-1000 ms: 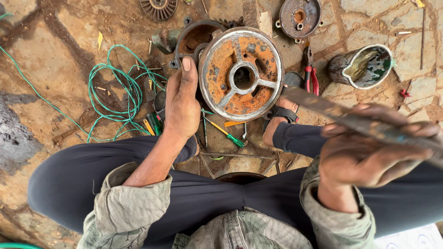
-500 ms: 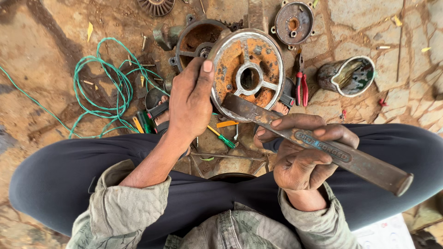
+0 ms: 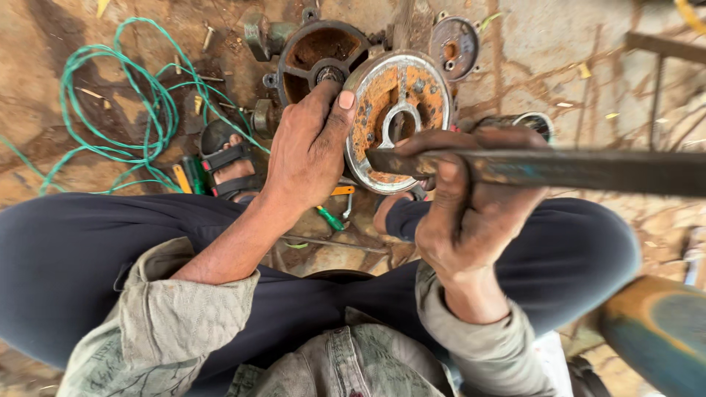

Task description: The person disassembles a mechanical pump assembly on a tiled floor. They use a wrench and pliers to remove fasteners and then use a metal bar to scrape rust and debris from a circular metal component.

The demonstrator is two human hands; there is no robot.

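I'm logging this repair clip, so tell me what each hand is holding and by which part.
The left hand steadies the rusty round cover by its left rim. The right hand has its grip on the flat metal bar near its left end.

The flat metal bar (image 3: 559,170) in the right hand (image 3: 471,213) now lies nearly level across the view, its near end meeting the rusty round motor end cover (image 3: 401,117); 1 second ago it was raised and slanted off to the right, clear of the cover. The right hand has moved in toward the cover. The left hand (image 3: 309,151) has slid further up the cover's left rim.
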